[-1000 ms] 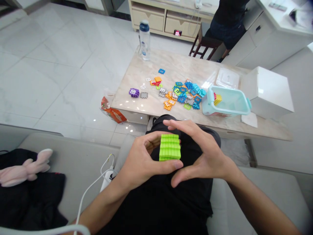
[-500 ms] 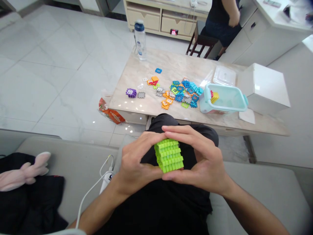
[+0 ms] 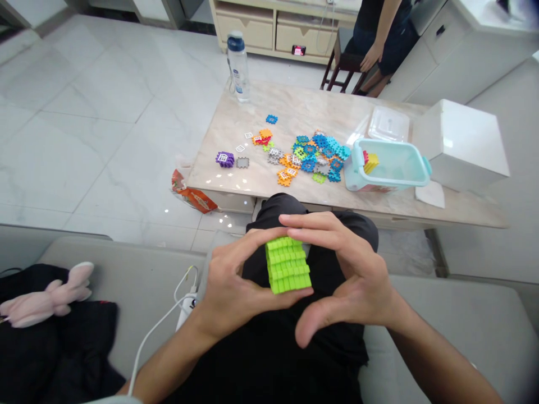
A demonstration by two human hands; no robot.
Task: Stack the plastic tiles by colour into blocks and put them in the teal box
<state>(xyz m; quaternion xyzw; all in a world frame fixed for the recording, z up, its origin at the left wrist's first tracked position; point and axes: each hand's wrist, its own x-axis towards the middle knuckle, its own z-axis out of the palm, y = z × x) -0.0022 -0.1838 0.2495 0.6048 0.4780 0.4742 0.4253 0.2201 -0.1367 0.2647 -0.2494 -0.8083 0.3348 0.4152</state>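
A: What are the 2 hands doing?

B: The left hand (image 3: 229, 280) is gripping a green stack (image 3: 288, 266). Its thumb is pressing the near side, and a finger is going over the far side. The right hand (image 3: 362, 269) is making a wide C. Its fingers seem to be touching the far side, but its thumb is hanging apart.

A: Where is the stack sitting?

B: It is sitting up in the air, over the lap. The knees (image 3: 275, 210) are poking out past it, and the table (image 3: 236, 123) is standing beyond them.

A: Which step are we seeing?

B: I think the person is making the green pieces even, in 1 block.

A: What is a next move needing?

B: I guess it is needing a steady squeeze, so no piece is slipping out.

A: Is there room?

B: The right thumb is having air around it. The knees are making low moves tight. The table's near edge is running just past the knees. Loose pieces (image 3: 309, 164) are lying in a pile near the middle. The blue tub (image 3: 379, 182) is standing to the right, and its rim is rising like a little wall. A white box (image 3: 474, 140) is crowding its far right end.
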